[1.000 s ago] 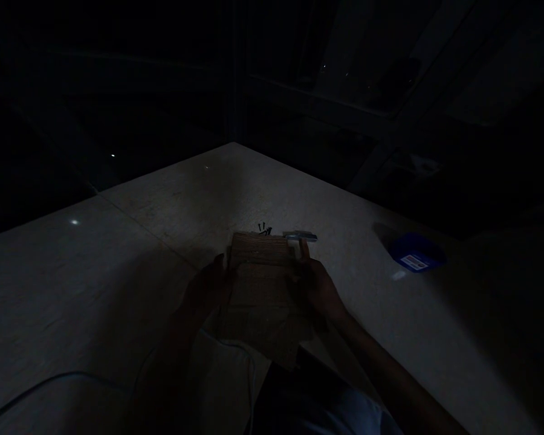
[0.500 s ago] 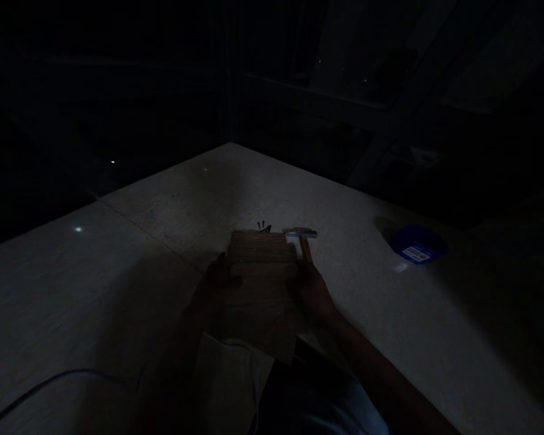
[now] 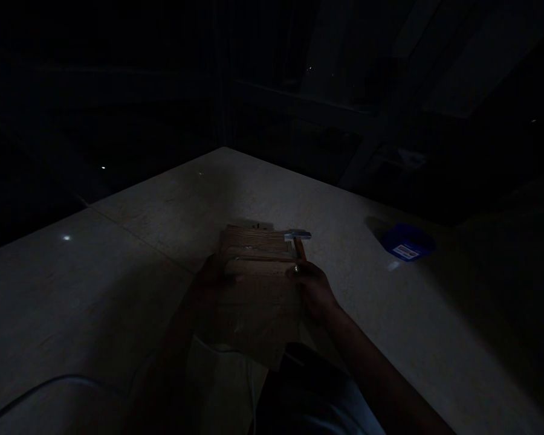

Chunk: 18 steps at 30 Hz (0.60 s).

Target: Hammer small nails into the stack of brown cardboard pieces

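In the dim light, a stack of flat brown boards (image 3: pixel 258 296) is between my two hands, its layered edges facing away from me. Whether it is wood or cardboard I cannot tell. My left hand (image 3: pixel 211 281) grips its left side, mostly lost in shadow. My right hand (image 3: pixel 315 287) closes on the right side, thumb on top. Just beyond lies a hammer (image 3: pixel 298 234), its metal head in sight and its wooden handle running under my right hand. A few dark nails (image 3: pixel 257 226) show past the far edge, partly hidden by the stack.
A blue plastic tub (image 3: pixel 408 241) with a white label sits to the right on the pale floor (image 3: pixel 263 187). At the lower left curves a dark cable (image 3: pixel 68 377); a thinner pale cord (image 3: pixel 249 374) runs below the stack. Dark walls meet behind the floor's far corner.
The stack has been raised and tilted, showing more of its layers and now covering most of the nails. Both hands have stayed on it. The view has shifted slightly.
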Motion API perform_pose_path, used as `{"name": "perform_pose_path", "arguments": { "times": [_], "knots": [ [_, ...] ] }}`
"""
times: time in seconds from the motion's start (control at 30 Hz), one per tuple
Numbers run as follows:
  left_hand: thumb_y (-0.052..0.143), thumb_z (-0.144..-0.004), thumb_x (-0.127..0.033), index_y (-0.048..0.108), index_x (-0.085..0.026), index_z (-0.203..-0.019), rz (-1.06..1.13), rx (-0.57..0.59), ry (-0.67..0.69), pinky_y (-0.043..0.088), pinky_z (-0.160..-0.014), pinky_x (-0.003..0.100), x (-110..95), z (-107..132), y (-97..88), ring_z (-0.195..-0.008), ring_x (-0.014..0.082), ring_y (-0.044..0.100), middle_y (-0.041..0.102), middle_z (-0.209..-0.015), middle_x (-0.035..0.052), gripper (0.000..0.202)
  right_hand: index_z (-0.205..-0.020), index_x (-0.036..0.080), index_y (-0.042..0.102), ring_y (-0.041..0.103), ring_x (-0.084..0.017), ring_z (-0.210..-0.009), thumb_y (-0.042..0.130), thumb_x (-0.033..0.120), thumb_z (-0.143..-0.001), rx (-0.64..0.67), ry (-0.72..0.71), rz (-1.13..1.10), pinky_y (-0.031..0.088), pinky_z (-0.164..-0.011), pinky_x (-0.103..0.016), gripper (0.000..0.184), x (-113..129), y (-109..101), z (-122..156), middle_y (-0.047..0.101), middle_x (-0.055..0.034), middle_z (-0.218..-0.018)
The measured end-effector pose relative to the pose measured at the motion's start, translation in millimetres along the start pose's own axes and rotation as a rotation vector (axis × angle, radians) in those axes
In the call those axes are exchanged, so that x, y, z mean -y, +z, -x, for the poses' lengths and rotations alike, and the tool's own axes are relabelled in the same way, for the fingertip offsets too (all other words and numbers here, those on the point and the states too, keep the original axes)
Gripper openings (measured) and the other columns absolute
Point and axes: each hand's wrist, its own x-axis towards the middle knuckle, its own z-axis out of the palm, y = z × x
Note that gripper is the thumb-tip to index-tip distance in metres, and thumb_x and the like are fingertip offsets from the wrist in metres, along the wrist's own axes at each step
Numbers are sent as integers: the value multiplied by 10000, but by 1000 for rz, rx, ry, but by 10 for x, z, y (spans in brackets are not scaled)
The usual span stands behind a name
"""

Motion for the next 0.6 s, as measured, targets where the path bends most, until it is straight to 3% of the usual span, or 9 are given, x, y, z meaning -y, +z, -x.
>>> {"name": "perform_pose_path", "arguments": {
  "times": [0.1, 0.2, 0.4, 0.6],
  "knots": [
    [775, -675, -368, 595, -177, -1203, 176, 21, 26, 553, -933, 418, -135, 50, -39, -1171, 322, 630, 708, -1173, 68, 589, -955, 198, 703, 731, -286, -878, 842, 270, -602, 120, 25, -128, 564, -835, -415, 386, 139, 16, 97, 782, -58, -933],
    [777, -659, -380, 563, -189, -1253, 267, -85, -21, 555, -933, 413, -318, 120, -32, -1166, 314, 638, 690, -1239, 82, 660, -1026, 218, 686, 731, -284, -905, 868, 292, -618, 159, -31, -160, 570, -842, -420, 452, 271, -1, 209, 785, -49, -990],
    [780, -628, -436, 603, -198, -1085, 388, -145, 65, 583, -805, 356, -690, 307, 72, -980, 270, 698, 737, -1033, 49, 545, -1085, 256, 657, 724, -256, -940, 902, 306, -630, 91, -254, -148, 578, -842, -397, 518, 533, -215, 416, 776, -26, -1038],
    [803, -655, -382, 590, -205, -1001, 603, -128, 181, 585, -741, 311, -969, 660, 361, -892, 230, 718, 749, -955, 42, 443, -1005, 251, 668, 736, -209, -767, 924, 323, -608, -41, -413, 22, 600, -677, -302, 478, 776, -683, 762, 781, -6, -892]
  ]
}}
